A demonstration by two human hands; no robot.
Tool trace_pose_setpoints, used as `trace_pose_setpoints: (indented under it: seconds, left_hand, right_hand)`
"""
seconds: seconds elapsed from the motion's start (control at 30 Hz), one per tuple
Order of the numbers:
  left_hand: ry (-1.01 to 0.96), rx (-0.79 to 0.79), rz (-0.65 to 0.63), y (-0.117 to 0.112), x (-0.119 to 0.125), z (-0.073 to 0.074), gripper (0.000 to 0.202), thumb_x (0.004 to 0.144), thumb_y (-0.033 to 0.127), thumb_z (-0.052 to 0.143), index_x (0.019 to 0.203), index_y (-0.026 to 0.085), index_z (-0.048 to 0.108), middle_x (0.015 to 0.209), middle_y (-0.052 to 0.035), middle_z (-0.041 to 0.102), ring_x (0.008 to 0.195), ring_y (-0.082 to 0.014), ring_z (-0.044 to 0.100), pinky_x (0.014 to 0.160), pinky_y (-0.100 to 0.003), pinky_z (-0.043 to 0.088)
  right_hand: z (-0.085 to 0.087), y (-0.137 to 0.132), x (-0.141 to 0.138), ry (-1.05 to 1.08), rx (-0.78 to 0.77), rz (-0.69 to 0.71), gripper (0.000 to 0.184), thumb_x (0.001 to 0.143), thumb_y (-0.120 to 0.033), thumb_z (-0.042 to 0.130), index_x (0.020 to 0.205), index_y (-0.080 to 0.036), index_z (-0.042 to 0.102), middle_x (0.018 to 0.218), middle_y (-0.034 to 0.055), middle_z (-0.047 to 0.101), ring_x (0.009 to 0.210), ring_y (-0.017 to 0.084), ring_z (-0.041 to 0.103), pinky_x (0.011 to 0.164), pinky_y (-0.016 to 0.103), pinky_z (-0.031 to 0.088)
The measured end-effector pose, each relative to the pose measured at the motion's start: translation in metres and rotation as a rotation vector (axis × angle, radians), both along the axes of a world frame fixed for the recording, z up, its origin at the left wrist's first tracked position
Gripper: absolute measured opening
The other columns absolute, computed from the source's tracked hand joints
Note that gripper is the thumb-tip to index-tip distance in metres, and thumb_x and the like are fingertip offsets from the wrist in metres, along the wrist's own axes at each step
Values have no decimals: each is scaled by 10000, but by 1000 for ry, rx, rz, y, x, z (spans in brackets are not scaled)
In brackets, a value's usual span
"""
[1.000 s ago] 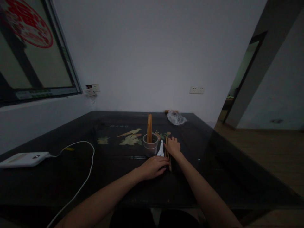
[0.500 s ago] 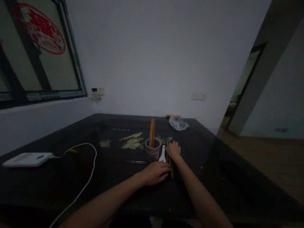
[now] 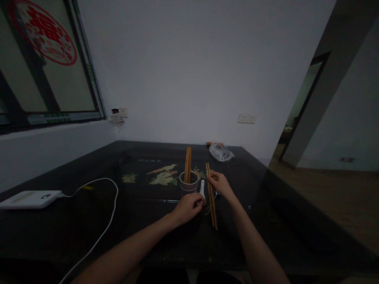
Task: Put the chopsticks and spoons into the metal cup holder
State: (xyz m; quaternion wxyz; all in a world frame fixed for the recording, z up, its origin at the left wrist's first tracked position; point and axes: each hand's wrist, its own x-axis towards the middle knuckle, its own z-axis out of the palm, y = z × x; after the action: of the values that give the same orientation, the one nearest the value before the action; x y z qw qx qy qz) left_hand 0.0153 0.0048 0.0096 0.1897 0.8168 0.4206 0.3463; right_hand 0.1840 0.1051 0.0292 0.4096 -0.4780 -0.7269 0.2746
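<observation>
My right hand (image 3: 219, 184) is closed around a bundle of wooden chopsticks (image 3: 212, 201), lifted at an angle above the dark table (image 3: 148, 221). My left hand (image 3: 187, 208) rests on the table with fingers curled near the handle of a white spoon (image 3: 202, 189); whether it grips the spoon is unclear. A small cup (image 3: 188, 182) with several upright chopsticks (image 3: 187, 169) stands just left of the spoon.
A white device (image 3: 29, 198) lies at the table's left with a white cable (image 3: 103, 213) looping toward me. A crumpled clear plastic bag (image 3: 220, 152) sits at the far edge by the wall. A window is at left, a doorway at right.
My right hand has lifted the chopsticks bundle off the table and tilted it up. My left hand has drawn back slightly and curled by the spoon.
</observation>
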Motion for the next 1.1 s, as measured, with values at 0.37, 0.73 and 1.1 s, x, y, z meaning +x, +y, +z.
trace_pose_setpoints:
  seconds: [0.37,0.73,1.1]
  left_hand:
    - [-205,-120,-1,1,1,5,268,882,339,490,1004,144,628,918,-52,677,819,-164,622,731,-255,485]
    - [-182,33,85,0,-5,14,189,837,303,555,872,152,662,825,-44,686,748,-158,614,699,-252,478]
    - [-139,62,86,0,-6,16,226,852,330,529,806,152,660,793,-44,676,728,-157,604,698,-254,466]
  right_hand:
    - [41,-51,-14,358,36,280,328,751,-509,596,711,-202,486,570,-44,517,456,101,498,402,198,419]
    - [50,-64,-11,258,128,379,288,800,-463,586,735,-186,541,675,-21,525,563,104,531,485,196,470]
    - [48,-62,-10,236,145,372,279,767,-452,625,783,-173,628,711,7,594,626,131,571,516,212,485]
